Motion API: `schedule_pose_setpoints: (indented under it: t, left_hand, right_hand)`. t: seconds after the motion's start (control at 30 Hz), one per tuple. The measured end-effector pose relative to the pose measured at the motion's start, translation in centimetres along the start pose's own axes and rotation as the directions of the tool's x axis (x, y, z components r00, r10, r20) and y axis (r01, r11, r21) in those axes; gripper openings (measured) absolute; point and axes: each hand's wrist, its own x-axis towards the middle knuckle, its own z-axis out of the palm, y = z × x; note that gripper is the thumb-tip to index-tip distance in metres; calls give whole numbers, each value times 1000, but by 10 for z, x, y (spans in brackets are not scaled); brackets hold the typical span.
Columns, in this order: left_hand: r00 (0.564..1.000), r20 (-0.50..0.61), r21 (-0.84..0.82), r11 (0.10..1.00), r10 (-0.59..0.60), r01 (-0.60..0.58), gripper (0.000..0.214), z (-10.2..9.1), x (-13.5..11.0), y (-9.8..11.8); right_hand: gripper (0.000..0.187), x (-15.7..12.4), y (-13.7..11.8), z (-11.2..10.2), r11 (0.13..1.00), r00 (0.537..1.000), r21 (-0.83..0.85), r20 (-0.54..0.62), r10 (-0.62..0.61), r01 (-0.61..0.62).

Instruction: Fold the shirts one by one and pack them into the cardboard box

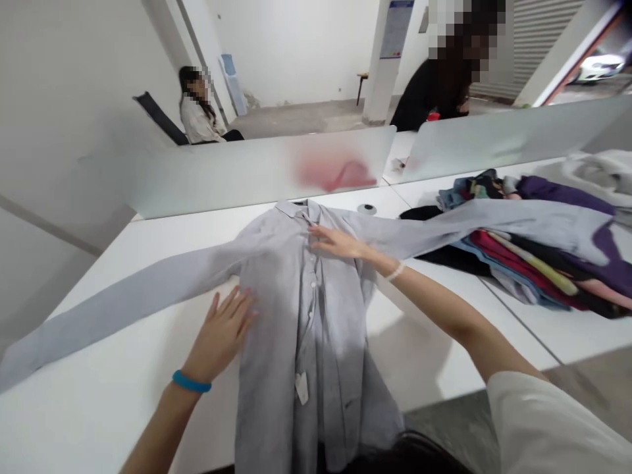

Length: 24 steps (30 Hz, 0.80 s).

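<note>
A grey button-up shirt (271,329) lies front up on the white table (197,352), its collar toward the far edge and its hem at the near edge. Both sleeves are stretched out sideways, the right one resting over a pile of clothes. My left hand (224,329), with a blue band at the wrist, is open, its fingertips at the left side edge of the shirt. Below the collar, my right hand (340,242) lies with fingers extended over the button placket. A small white tag (301,388) shows inside the partly open front.
Folded and loose clothes (533,263) are heaped at the right. A frosted divider (222,174) runs along the far table edge, near a round cable grommet (366,209). Beyond it, one person (197,118) sits and another person in black (424,92) leans forward.
</note>
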Motion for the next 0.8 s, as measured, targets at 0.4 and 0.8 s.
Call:
schedule_pose_setpoints:
  t: [0.4,0.8]
  left_hand:
    - [977,95,64,981,-191,186,59,-14,-36,12]
    - [778,-46,-134,775,-627,617,54,-27,-135,113]
  right_hand:
    - [27,-295,-90,61,841,839,116,-80,538,-528]
    - [46,-309,-82,131,548,869,707,198,454,-447]
